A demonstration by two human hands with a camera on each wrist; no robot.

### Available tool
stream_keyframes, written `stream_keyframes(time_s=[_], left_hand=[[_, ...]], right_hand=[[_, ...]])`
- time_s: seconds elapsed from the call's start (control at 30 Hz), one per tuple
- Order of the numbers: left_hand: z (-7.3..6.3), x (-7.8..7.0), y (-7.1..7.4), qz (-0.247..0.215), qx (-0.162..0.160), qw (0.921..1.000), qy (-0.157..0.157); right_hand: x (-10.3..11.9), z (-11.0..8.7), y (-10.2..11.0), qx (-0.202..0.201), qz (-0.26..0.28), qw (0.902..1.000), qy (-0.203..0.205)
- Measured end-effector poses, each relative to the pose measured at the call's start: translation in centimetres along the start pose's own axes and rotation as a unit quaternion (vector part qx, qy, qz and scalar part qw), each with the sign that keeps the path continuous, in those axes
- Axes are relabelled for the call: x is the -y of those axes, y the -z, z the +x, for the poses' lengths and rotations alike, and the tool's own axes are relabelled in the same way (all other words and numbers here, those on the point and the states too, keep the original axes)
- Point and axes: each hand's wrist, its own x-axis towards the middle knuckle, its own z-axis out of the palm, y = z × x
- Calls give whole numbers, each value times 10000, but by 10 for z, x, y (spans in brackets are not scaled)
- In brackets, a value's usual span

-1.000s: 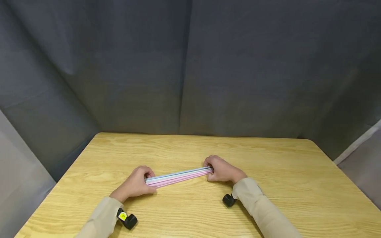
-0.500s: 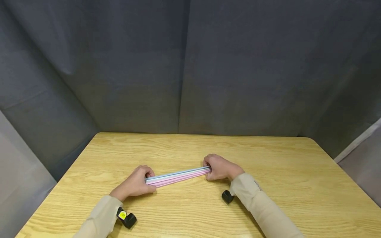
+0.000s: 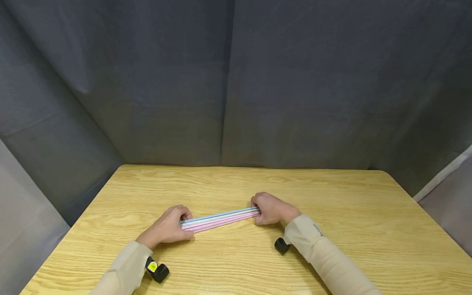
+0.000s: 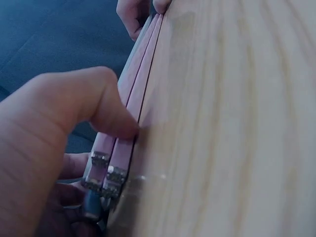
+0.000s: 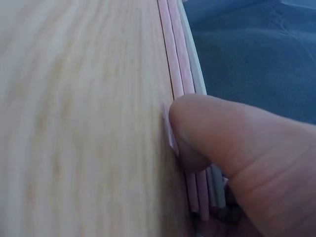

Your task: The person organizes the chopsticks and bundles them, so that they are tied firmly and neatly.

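A bundle of slim pastel bars (image 3: 221,220), blue, whitish and pink, stretches slantwise between both hands, low at the tabletop. Its exact kind is unclear. My left hand (image 3: 170,226) grips the near-left end, thumb on the pink side and fingers behind. In the left wrist view, small metal pieces (image 4: 116,174) show at that end, below the thumb (image 4: 98,96). My right hand (image 3: 272,209) pinches the farther right end. The right wrist view shows the thumb (image 5: 222,131) pressed across pink bars (image 5: 178,54) and a greyish one. Most fingers are hidden behind the bundle.
A light wood table (image 3: 332,229) lies under the hands, its far edge against a dark grey curtain (image 3: 295,90). Beige sleeves (image 3: 321,254) cover the arms. Black wrist cameras (image 3: 160,272) hang beside each cuff, close above the table.
The right hand and its end of the bundle have shifted slightly left since one second ago. The left hand has stayed nearly still, and both grips are unchanged.
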Motion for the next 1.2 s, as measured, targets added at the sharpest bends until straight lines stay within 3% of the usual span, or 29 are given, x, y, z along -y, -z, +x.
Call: stream_keyframes(time_s=[0.4, 0.6, 0.9, 1.2], left_hand=[[0, 2, -2, 80, 50, 10000, 17], [2, 1, -1, 167, 79, 9998, -58], [4, -5, 2, 382, 353, 9982, 303], [4, -3, -1, 445, 204, 9985, 226]], right_hand=[[8, -2, 0, -249, -96, 9996, 62], [7, -2, 1, -302, 101, 9995, -37], [6, -3, 1, -181, 126, 9997, 46], [6, -2, -2, -299, 199, 9993, 134]])
